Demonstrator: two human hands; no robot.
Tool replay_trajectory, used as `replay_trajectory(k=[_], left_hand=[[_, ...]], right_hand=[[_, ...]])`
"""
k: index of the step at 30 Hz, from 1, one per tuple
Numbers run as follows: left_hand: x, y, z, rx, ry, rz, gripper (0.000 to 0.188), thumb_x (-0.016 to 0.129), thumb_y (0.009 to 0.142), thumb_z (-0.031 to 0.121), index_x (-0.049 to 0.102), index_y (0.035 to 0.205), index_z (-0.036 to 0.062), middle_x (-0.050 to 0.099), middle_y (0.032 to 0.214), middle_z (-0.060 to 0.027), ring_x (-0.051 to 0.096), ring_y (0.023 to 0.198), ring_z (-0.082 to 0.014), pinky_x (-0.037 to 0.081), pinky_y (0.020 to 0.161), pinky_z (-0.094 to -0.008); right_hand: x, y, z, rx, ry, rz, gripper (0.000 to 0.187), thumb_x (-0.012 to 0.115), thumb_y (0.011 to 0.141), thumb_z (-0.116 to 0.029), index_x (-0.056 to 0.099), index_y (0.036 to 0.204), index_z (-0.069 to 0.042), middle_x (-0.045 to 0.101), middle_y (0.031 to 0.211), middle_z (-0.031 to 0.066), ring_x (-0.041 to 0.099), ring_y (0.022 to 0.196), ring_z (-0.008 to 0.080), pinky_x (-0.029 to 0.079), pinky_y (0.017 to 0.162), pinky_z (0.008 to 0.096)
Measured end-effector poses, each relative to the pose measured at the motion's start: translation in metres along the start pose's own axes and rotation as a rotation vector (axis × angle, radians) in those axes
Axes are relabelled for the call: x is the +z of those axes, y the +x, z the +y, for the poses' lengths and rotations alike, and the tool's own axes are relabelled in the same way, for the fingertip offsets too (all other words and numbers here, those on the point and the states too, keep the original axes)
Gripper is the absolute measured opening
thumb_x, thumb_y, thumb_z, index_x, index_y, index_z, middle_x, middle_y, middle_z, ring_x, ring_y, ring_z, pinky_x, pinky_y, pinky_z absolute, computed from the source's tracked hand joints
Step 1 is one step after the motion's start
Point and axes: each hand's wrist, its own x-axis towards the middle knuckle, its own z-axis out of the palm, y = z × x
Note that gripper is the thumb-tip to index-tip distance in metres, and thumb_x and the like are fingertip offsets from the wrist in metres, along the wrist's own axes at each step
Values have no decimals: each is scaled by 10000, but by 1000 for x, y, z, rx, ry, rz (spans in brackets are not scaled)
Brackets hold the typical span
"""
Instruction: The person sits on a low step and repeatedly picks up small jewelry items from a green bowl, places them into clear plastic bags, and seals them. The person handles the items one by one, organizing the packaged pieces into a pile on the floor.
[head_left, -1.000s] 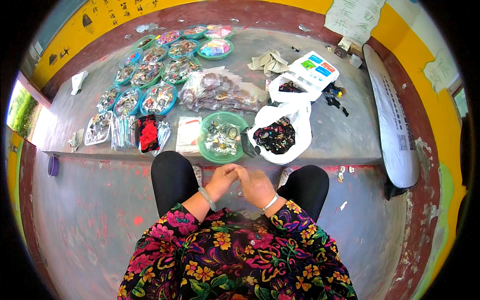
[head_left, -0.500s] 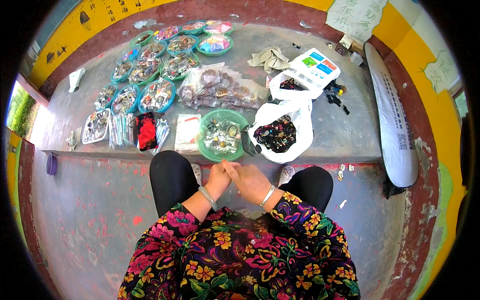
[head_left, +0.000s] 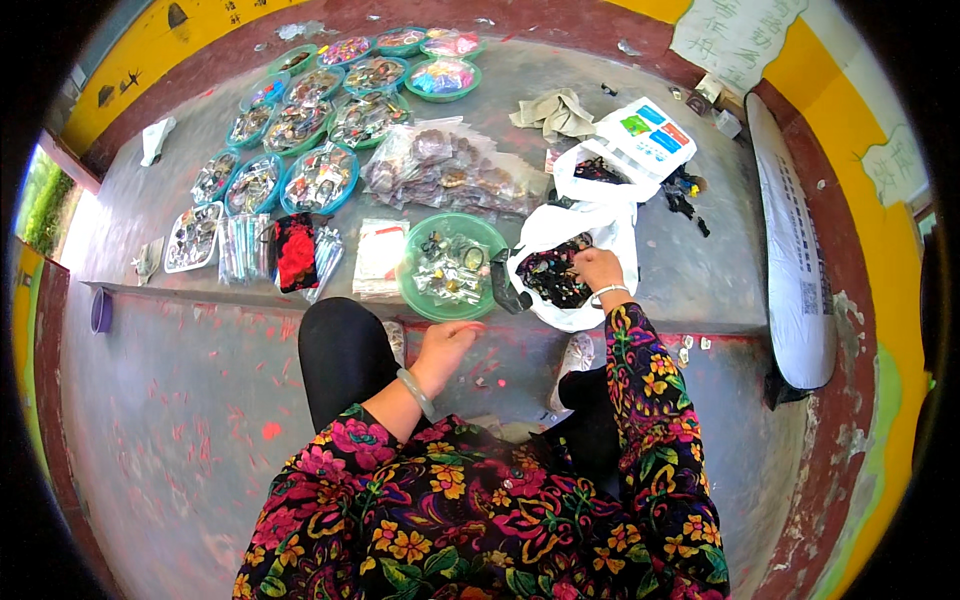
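Observation:
My right hand [head_left: 599, 271] reaches to the right side of a white plastic bag [head_left: 624, 230] that stands open. Its fingers are bent down at a heap of small black and coloured pieces [head_left: 548, 275] inside the bag; the fingertips are hidden. My left hand [head_left: 446, 354] hovers in front of my lap with its fingers curled together, and nothing shows in it. Just beyond it is a green plastic basin [head_left: 405, 283] holding small clear packets. Between basin and bag lies a dark, shiny bundle [head_left: 510, 285], its kind unclear.
Several basins [head_left: 319, 179] of packaged trinkets cover the platform's left. Clear bags of brown items [head_left: 450, 165] lie mid-platform. A second white bag [head_left: 645, 145], a beige cloth [head_left: 553, 115] and a long silver padded board-like thing [head_left: 790, 240] are at right. The platform edge [head_left: 680, 325] runs before my knees.
My hands were clasped together and have parted. The right hand has moved forward and right into the white bag; the left has stayed near my lap. The view has shifted slightly.

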Motion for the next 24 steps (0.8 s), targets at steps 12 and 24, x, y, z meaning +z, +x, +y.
replay_trajectory(k=[12, 24], left_hand=[[-3, 3, -3, -60, 132, -101, 235, 474, 802, 50, 638, 958, -14, 629, 913, -47, 540, 812, -94, 423, 739, -226], [-2, -4, 12, -144, 245, -110, 227, 484, 794, 92, 655, 915, 5, 633, 857, -27, 533, 775, -85, 424, 716, -220]], right_hand=[[90, 16, 4, 324, -252, -100, 391, 654, 666, -309, 643, 907, -1, 613, 953, 196, 591, 893, 323, 471, 808, 378], [70, 25, -2, 146, -413, -154, 276, 578, 701, -361, 686, 818, -135, 645, 879, 98, 594, 863, 284, 474, 771, 371]])
